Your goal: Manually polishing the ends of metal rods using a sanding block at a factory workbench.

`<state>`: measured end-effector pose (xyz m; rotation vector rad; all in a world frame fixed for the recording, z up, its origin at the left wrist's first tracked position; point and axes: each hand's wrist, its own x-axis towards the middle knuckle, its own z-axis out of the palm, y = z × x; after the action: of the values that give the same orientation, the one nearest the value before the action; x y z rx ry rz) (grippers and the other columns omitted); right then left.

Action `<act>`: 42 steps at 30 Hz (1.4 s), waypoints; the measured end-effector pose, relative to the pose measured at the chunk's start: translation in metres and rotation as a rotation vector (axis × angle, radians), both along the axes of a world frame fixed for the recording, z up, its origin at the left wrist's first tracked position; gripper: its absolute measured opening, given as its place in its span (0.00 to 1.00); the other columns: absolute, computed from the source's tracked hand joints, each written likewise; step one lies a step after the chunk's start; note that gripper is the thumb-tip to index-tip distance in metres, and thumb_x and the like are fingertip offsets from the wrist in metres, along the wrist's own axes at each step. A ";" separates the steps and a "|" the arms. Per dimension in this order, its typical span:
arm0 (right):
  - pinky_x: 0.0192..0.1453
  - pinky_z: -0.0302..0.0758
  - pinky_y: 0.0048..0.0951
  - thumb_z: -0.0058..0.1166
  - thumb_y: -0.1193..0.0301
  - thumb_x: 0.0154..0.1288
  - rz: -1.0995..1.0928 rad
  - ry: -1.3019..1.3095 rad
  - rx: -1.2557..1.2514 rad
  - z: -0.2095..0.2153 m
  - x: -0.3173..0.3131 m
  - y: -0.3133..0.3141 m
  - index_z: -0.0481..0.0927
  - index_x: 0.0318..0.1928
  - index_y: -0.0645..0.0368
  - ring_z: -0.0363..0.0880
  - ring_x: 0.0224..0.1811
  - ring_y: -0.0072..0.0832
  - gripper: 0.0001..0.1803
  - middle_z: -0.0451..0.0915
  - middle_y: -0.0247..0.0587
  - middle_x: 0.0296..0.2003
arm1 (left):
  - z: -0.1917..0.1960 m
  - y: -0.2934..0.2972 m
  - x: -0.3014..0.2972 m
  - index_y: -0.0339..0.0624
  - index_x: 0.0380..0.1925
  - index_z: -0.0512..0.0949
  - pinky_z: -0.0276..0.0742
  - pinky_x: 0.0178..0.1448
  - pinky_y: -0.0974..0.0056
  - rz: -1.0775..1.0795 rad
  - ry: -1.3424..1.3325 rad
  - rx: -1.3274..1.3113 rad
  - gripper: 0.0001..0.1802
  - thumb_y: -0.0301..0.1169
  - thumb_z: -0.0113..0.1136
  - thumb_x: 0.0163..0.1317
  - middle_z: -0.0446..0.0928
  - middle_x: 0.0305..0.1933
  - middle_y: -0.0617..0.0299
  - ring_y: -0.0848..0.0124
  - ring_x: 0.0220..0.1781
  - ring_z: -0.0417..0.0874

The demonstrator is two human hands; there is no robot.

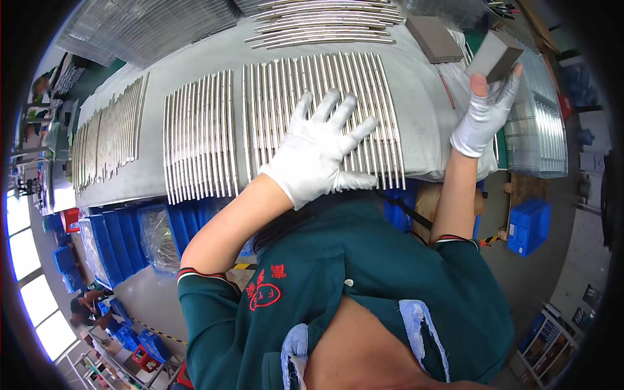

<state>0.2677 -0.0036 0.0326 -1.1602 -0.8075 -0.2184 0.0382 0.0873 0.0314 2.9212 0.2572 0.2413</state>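
Observation:
My left hand (318,149), in a white glove with bare fingertips or thin cloth over them, lies flat with fingers spread on a row of shiny metal rods (266,97). The rods rest side by side on a cloth-covered table (426,136). Off to the right, my gloved right hand (484,117) grips a grey-and-white rectangular block (497,55) between thumb and fingers, raised above the table's right edge. Left of the rods under my hand lies a second group of rods (198,136), separated by a narrow gap.
More rods (110,136) lie at the far left, and another bundle (325,26) at the back. A grey-brown block (434,39) and a thin red stick (447,88) sit back right. Clear plastic trays (536,130) are stacked at right, others (149,32) back left. Blue crates (117,247) stand below.

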 end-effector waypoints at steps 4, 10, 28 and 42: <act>0.70 0.53 0.33 0.63 0.51 0.55 -0.111 0.012 -0.018 0.004 0.002 -0.003 0.51 0.68 0.67 0.57 0.67 0.36 0.51 0.57 0.51 0.66 | 0.000 -0.006 0.011 0.55 0.64 0.63 0.45 0.68 0.37 -0.055 0.012 -0.022 0.46 0.70 0.47 0.49 0.62 0.64 0.43 0.42 0.66 0.59; 0.72 0.49 0.36 0.62 0.51 0.56 -0.100 -0.087 -0.015 0.005 -0.001 -0.003 0.50 0.69 0.67 0.53 0.70 0.39 0.51 0.55 0.52 0.67 | -0.005 -0.022 0.035 0.59 0.63 0.63 0.42 0.66 0.31 -0.085 0.003 -0.039 0.46 0.71 0.48 0.47 0.60 0.67 0.44 0.43 0.68 0.58; 0.72 0.49 0.36 0.62 0.52 0.56 -0.070 -0.068 -0.050 0.002 0.002 -0.005 0.51 0.69 0.65 0.53 0.70 0.39 0.50 0.55 0.52 0.68 | 0.001 -0.016 0.012 0.63 0.62 0.64 0.44 0.64 0.29 -0.057 0.030 -0.021 0.45 0.71 0.49 0.46 0.62 0.65 0.46 0.45 0.68 0.58; 0.70 0.53 0.33 0.64 0.57 0.56 -0.049 -0.057 -0.093 -0.005 0.007 0.000 0.52 0.69 0.64 0.58 0.67 0.35 0.48 0.57 0.48 0.67 | 0.003 -0.031 0.024 0.55 0.63 0.65 0.44 0.67 0.33 -0.210 -0.177 -0.231 0.50 0.73 0.48 0.44 0.60 0.65 0.39 0.39 0.68 0.55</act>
<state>0.2746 -0.0032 0.0275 -1.2667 -0.8470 -0.2581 0.0621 0.0564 0.0343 2.6513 -0.0473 0.4050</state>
